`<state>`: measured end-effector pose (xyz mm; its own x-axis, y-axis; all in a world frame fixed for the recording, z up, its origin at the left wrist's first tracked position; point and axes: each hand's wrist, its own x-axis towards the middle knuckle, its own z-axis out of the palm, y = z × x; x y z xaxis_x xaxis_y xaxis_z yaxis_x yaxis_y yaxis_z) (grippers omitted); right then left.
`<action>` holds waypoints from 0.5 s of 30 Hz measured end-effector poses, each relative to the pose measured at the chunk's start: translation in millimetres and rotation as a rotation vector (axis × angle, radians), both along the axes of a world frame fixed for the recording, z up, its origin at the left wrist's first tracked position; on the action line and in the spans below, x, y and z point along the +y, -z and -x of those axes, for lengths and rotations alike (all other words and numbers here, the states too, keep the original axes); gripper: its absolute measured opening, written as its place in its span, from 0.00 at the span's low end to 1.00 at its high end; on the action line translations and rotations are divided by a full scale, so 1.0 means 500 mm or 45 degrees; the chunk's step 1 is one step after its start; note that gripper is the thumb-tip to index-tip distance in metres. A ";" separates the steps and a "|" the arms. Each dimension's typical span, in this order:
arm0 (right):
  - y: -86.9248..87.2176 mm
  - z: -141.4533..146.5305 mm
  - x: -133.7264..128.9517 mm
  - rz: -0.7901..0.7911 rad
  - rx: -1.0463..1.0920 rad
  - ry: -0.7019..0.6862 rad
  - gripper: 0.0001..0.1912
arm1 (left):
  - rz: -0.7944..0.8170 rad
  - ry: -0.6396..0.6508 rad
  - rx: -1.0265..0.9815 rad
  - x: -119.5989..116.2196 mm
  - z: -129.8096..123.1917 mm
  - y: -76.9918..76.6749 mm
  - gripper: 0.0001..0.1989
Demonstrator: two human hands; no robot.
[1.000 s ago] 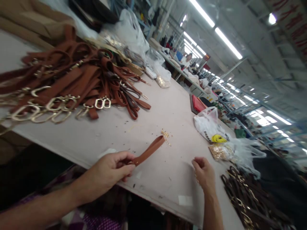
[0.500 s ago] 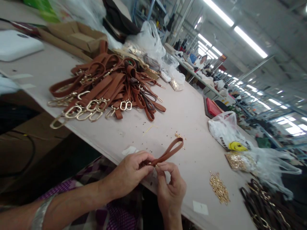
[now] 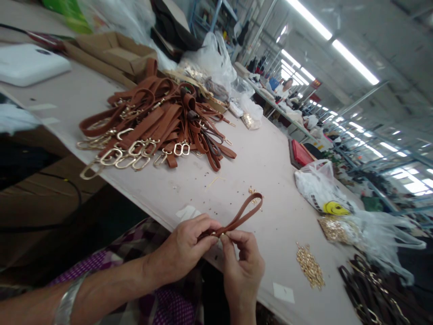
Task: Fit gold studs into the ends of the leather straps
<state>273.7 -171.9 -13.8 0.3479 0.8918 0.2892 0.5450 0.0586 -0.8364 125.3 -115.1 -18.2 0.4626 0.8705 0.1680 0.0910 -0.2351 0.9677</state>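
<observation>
A brown leather strap (image 3: 241,215) is folded into a loop that points up and to the right, over the table's near edge. My left hand (image 3: 184,241) is closed on the strap's lower end, thumb and fingers pinching it. Close beside it, my right hand (image 3: 242,262) pinches at the base of the loop, where a small gold-coloured piece shows at the fingertips. Whether that piece is fixed in the leather cannot be made out. Past the loop lies a small scatter of gold studs (image 3: 253,192). To the right sits a larger pile of gold studs (image 3: 310,266).
A heap of brown straps with gold clasps (image 3: 152,126) covers the table's left. Behind it stand a cardboard box (image 3: 118,52) and plastic bags (image 3: 213,58). At right are a smiley-printed bag (image 3: 318,185) and dark straps (image 3: 375,289). A person is far off.
The view has shifted slightly, so the heap sits a little further right. Both hands keep their pinch on the strap, and its loop looks slightly wider.
</observation>
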 end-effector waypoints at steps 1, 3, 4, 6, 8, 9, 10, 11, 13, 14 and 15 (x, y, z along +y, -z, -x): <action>0.002 0.003 0.000 0.008 0.087 0.020 0.06 | -0.002 0.009 -0.005 0.000 0.001 0.000 0.11; 0.002 0.009 0.001 0.010 0.260 0.051 0.09 | 0.005 0.028 -0.016 0.000 0.004 -0.002 0.11; 0.000 0.012 0.001 0.018 0.342 0.063 0.11 | 0.020 0.046 -0.023 0.000 0.005 -0.005 0.10; -0.004 0.016 0.000 0.051 0.483 0.076 0.16 | 0.104 0.098 -0.046 0.001 0.007 -0.011 0.09; -0.008 0.018 -0.003 0.073 0.580 0.064 0.19 | 0.268 0.150 -0.096 0.001 0.006 -0.017 0.07; -0.008 0.019 -0.005 0.063 0.604 0.055 0.19 | 0.364 0.171 -0.128 0.002 0.006 -0.018 0.08; -0.007 0.021 -0.007 0.046 0.617 0.046 0.18 | 0.452 0.186 -0.156 0.002 0.005 -0.019 0.09; -0.006 0.022 -0.009 0.031 0.627 0.034 0.17 | 0.522 0.201 -0.174 0.002 0.005 -0.019 0.11; -0.003 0.026 -0.013 0.014 0.679 0.018 0.16 | 0.582 0.246 -0.171 0.003 0.006 -0.017 0.11; -0.003 0.029 -0.016 0.007 0.723 0.017 0.16 | 0.568 0.263 -0.154 0.003 0.007 -0.015 0.11; -0.004 0.032 -0.019 -0.001 0.773 0.015 0.17 | 0.528 0.270 -0.130 0.004 0.008 -0.013 0.10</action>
<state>257.6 -181.5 -11.7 0.4608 0.8868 0.0370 -0.0287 0.0565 -0.9980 121.4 -113.0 -11.8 0.6364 0.7620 -0.1197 -0.0180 0.1698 0.9853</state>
